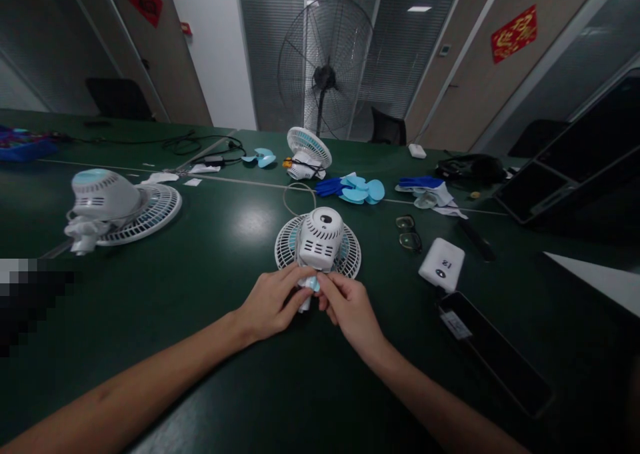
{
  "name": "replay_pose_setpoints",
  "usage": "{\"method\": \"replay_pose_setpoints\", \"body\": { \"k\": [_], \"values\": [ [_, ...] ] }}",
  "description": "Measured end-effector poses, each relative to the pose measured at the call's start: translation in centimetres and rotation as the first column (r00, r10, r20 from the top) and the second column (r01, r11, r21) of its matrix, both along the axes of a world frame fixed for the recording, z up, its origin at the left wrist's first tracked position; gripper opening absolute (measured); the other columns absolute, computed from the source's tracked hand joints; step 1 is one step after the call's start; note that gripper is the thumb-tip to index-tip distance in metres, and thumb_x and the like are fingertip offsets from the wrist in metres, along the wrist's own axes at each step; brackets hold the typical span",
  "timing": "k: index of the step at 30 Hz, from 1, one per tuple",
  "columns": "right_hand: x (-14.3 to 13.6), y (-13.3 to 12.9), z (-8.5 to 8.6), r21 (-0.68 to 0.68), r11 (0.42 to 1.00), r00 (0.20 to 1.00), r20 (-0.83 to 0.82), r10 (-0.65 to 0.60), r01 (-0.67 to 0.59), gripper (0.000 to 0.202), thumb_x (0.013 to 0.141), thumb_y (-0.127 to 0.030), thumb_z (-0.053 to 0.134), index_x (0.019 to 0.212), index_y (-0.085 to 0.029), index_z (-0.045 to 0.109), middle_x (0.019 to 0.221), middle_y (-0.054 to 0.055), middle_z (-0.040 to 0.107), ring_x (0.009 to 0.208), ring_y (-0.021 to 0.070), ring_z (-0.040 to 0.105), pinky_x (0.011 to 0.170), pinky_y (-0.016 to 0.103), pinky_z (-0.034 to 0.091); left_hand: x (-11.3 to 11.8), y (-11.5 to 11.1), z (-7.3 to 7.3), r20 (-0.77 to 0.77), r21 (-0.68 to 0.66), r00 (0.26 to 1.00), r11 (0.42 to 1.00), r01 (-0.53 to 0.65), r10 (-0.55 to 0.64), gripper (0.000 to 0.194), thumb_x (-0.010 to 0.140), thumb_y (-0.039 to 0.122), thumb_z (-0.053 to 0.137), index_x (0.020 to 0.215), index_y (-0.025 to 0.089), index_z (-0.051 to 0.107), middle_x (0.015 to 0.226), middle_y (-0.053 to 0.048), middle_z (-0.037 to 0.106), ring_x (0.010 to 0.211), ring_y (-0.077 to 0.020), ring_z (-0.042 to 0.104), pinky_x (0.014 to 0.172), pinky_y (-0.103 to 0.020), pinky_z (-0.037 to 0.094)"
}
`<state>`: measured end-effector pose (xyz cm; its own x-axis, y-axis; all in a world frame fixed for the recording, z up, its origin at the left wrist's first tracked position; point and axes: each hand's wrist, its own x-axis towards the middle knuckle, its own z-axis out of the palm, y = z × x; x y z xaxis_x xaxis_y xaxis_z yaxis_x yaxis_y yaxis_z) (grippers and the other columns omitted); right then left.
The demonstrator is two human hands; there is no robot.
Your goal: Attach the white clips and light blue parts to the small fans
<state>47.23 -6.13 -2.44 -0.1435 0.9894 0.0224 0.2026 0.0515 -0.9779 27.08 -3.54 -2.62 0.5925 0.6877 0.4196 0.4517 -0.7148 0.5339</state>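
A small white desk fan (321, 241) lies face down on the dark green table, its rounded motor housing upward and its round grille beneath. My left hand (273, 302) is closed around the white joint at the fan's near end. The fingertips of my right hand (353, 311) pinch a small light-blue knob (313, 283) on that joint. Both hands meet there, and the fingers partly cover the joint and knob. A thin white cord (293, 189) loops out behind the fan.
A second white fan (107, 201) lies at the left, a third (309, 153) at the back. Light-blue fan blades (364, 190) rest beside blue gloves (330, 186). On the right are eyeglasses (409, 233), a white box (443, 264) and a black phone-like slab (500, 354).
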Motion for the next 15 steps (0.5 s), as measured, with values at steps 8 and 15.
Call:
{"method": "replay_pose_setpoints", "body": {
  "k": [8, 15],
  "values": [
    [2.9, 0.6, 0.0, 0.591, 0.729, 0.759, 0.633, -0.152, -0.347, 0.028, 0.109, -0.039, 0.049, 0.120, -0.018, 0.063, 0.104, 0.009, 0.072, 0.085, 0.0202, 0.070, 0.067, 0.030, 0.047, -0.2, 0.0, -0.2, 0.021, 0.004, 1.000, 1.000, -0.013, 0.013, 0.030, 0.109, 0.033, 0.046, 0.137, 0.023, 0.053, 0.121, -0.007, 0.070, 0.104, -0.0218, 0.070, 0.089, -0.039, 0.058],
    [1.2, 0.7, 0.1, 0.439, 0.885, 0.924, 0.381, -0.026, -0.156, 0.037, 0.112, -0.039, 0.043, 0.088, -0.019, 0.062, 0.078, 0.001, 0.066, 0.068, 0.0146, 0.064, 0.064, 0.027, 0.046, -0.1, 0.2, -0.3, 0.009, 0.015, 1.000, 1.000, -0.012, 0.012, 0.030, 0.110, 0.034, 0.046, 0.137, 0.024, 0.054, 0.119, -0.007, 0.071, 0.103, -0.0217, 0.071, 0.088, -0.039, 0.058]
  ]
}}
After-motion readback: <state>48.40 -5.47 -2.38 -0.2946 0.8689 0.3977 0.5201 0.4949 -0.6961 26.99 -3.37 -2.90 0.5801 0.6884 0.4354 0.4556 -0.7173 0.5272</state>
